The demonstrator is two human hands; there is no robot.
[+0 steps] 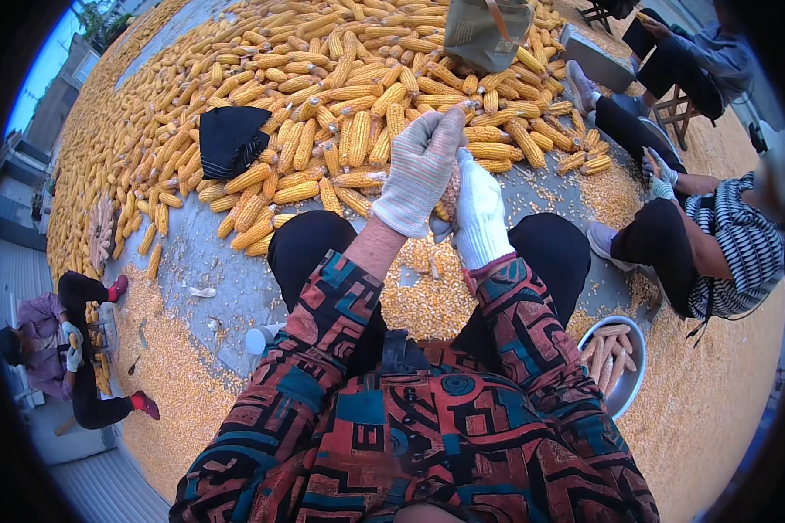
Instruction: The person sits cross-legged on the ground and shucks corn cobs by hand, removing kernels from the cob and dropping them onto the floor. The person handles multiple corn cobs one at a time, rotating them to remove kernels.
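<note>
In front of my knees, my two gloved hands are close together around a partly shelled corn cob (pixel 451 193). Bare reddish cob shows between the gloves, with some yellow kernels lower down. My left hand (pixel 417 174), in a grey striped glove, is closed against the cob's left side. My right hand (pixel 481 213), in a white knitted glove, wraps round it from the right. The fingers hide most of the cob. A small dark grey shape beneath it is too covered to make out. Loose kernels (pixel 432 296) lie heaped between my legs.
A big pile of unshelled corn ears (pixel 349 87) spreads ahead, with a black cloth (pixel 232 141) and a grey-green bag (pixel 488 35) on it. A metal basin (pixel 635 383) of bare cobs stands at right. A white cup (pixel 260 338) lies left. Gloved people sit on both sides.
</note>
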